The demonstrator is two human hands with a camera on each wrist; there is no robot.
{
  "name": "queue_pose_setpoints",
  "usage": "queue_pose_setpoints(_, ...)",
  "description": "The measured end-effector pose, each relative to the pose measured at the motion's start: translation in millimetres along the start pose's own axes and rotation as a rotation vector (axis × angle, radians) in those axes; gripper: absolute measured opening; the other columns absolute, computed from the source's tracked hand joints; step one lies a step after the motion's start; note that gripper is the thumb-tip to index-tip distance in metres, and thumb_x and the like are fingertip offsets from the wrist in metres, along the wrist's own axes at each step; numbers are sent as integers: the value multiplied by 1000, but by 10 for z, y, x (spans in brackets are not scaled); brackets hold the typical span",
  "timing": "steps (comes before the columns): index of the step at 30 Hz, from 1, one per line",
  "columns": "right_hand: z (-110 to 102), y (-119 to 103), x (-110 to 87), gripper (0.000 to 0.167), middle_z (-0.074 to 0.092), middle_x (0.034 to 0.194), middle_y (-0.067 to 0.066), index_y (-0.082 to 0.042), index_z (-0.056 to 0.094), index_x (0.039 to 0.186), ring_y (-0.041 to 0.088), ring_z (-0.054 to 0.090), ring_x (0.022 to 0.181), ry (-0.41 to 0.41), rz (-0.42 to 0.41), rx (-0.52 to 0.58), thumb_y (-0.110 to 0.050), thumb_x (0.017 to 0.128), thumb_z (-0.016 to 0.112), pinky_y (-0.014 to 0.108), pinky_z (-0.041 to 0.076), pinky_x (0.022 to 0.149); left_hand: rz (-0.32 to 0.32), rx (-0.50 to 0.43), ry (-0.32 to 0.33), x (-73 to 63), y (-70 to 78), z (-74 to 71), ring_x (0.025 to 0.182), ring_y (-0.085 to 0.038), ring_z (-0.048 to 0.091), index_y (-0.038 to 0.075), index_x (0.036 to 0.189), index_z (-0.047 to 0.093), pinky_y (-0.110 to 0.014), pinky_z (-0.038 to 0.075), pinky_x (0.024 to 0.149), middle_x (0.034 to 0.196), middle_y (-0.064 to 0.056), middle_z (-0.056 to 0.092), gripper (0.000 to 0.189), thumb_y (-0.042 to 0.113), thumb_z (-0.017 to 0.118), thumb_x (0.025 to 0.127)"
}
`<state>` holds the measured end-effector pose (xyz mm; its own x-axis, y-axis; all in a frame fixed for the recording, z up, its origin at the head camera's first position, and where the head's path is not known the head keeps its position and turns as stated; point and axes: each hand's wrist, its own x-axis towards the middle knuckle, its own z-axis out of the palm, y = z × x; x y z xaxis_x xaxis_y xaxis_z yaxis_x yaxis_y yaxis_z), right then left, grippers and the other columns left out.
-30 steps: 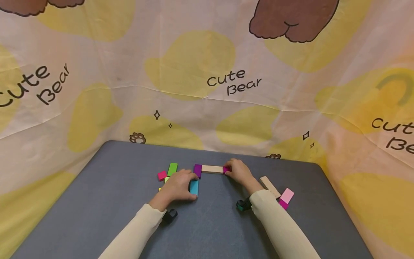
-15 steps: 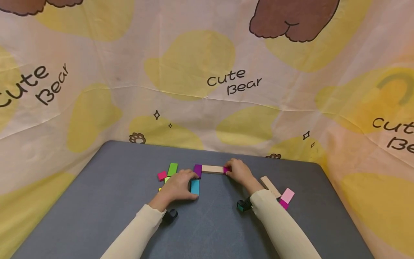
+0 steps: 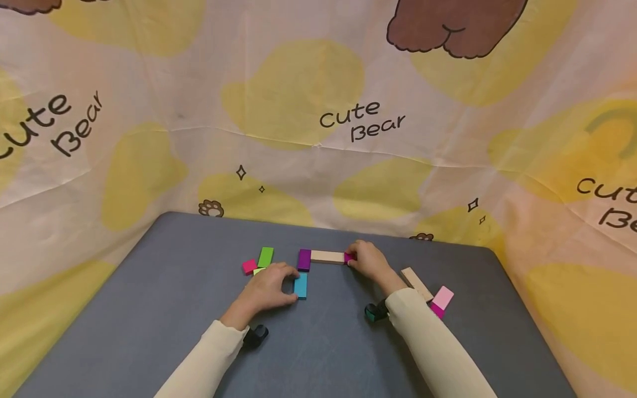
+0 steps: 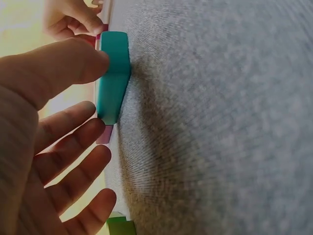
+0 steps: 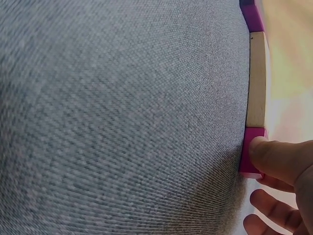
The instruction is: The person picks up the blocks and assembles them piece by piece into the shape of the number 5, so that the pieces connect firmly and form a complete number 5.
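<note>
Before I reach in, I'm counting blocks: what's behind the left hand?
A partly covered pale green block peeks out, a green block and hot pink block beyond; whatever else the left hand covers can't be seen.

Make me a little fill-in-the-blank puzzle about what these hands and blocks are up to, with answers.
1. The left hand has its thumb next to the blue block, while the magenta block is pinched by the ____ hand.
2. The farther wooden plank lies ____ the magenta block and the purple block.
3. The bright green block lies nearer the ____ hand.
4. The printed cloth reads "Cute ____".

Missing words: right; between; left; Bear.
</note>
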<state>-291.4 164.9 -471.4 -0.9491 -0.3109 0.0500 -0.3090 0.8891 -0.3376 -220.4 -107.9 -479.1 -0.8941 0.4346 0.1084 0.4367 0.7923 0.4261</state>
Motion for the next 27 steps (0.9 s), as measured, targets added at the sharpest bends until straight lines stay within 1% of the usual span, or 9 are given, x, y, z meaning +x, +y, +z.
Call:
queue_pose_setpoints(4,-8,-4,9,18,66,98,7,-8,74,103,20,61,85,-2,6,2,-12,85,73,39,53,79,-18,-11,-2,16,-4,-3,103,-18,61,13,109,70,-39,50,93,108,-1,67,41,31,79,73)
queue_pose_setpoints(10,-1,-21,16,18,66,97,7,-8,74,101,20,60,83,7,-12,-8,-12,84,74,39,53,79,-30,-36,9,26,-2,-16,103,-18,61,12,108,70,-39,50,92,108,-2,67,41,29,80,73)
queue_pose_setpoints(14,-3,-45,23,16,66,96,7,-8,74,99,20,59,82,5,-16,-4,-13,83,74,39,53,80,-36,-42,16,31,-24,-3,104,-19,61,12,109,70,-39,50,93,110,-2,68,41,28,80,73)
queue_pose_setpoints(19,-7,-57,23,14,67,94,6,-9,73,96,19,57,79,-6,-7,-14,-13,82,74,39,53,79,-44,-63,8,32,-45,23,105,-19,61,11,111,69,-39,50,94,112,-3,68,42,26,79,74)
queue_pose_setpoints(27,-5,-56,38,11,66,90,4,-12,73,91,18,55,74,-1,-14,-73,-15,82,75,37,51,70,-48,-58,10,37,-41,31,107,-20,61,11,113,69,-40,49,96,114,-3,67,43,26,80,74)
